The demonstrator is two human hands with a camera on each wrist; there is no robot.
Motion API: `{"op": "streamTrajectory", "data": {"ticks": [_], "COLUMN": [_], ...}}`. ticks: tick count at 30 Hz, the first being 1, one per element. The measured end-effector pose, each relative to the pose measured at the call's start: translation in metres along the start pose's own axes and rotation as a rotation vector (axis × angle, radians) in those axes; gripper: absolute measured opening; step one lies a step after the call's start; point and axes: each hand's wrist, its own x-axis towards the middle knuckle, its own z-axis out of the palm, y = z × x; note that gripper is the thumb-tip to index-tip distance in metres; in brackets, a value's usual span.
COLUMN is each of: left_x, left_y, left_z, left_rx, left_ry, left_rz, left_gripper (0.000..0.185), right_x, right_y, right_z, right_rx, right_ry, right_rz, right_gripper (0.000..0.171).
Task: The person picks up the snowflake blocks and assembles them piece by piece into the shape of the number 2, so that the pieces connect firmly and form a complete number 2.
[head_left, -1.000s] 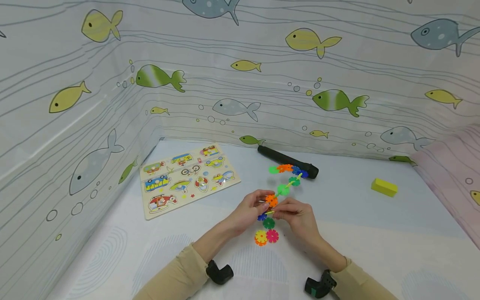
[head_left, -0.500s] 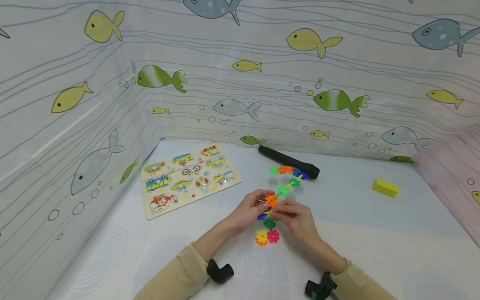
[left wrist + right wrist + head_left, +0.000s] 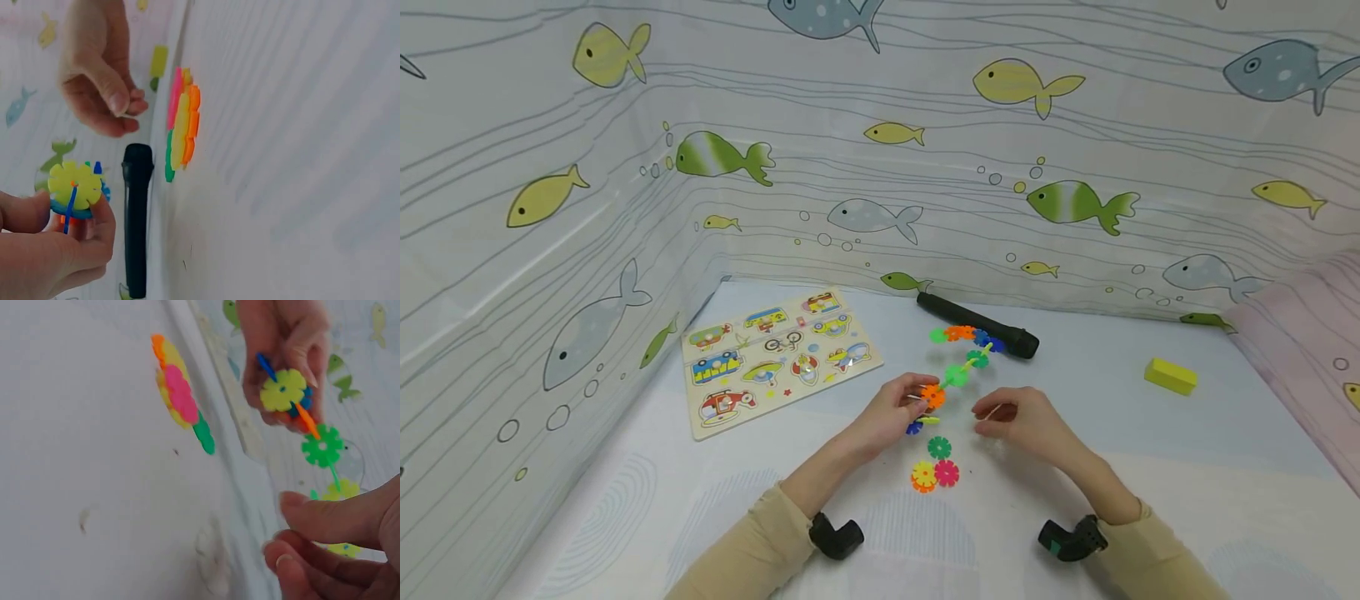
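Here's my left hand [image 3: 887, 412], thumb and bent fingers pinching the chain of flower discs [image 3: 956, 377], which arcs off toward the black microphone [image 3: 966, 317]; that forearm slants in from the lower left. My right hand [image 3: 1026, 421] sits near the chain but apart from it, fingers loosely bent, a gap to the thumb, nothing in them. Loose discs [image 3: 947, 473] lie nearer me, and over left, printed vehicles cover the puzzle board [image 3: 850, 337].
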Motion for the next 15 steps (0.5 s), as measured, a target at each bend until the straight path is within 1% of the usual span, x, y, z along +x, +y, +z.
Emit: {"op": "streamTrajectory", "data": {"ticks": [3, 6, 9, 13, 15], "left_x": [0.001, 0.001, 0.001, 0.0, 0.0], "left_y": [-0.001, -0.001, -0.002, -0.002, -0.002], "left_z": [-0.002, -0.003, -0.003, -0.003, -0.002], "left_rx": [0.001, -0.002, -0.01, -0.039, -0.069], "left_ry": [0.011, 0.015, 0.009, 0.004, 0.0], "left_rz": [-0.014, -0.019, -0.016, -0.018, -0.023], "left_gripper": [0.039, 0.039, 0.04, 0.04, 0.04], "right_x": [-0.001, -0.003, -0.003, -0.003, -0.003], "right_y": [0.006, 0.009, 0.01, 0.01, 0.009], "right_z": [-0.015, -0.021, -0.02, -0.013, -0.01], "right_rx": [-0.099, -0.133, -0.153, -0.193, -0.205], "right_ry": [-0.06, -0.133, -0.189, -0.208, -0.206], "right_rz": [0.047, 0.072, 0.107, 0.134, 0.138], "right_gripper": [0.022, 0.025, 0.027, 0.026, 0.027]}}
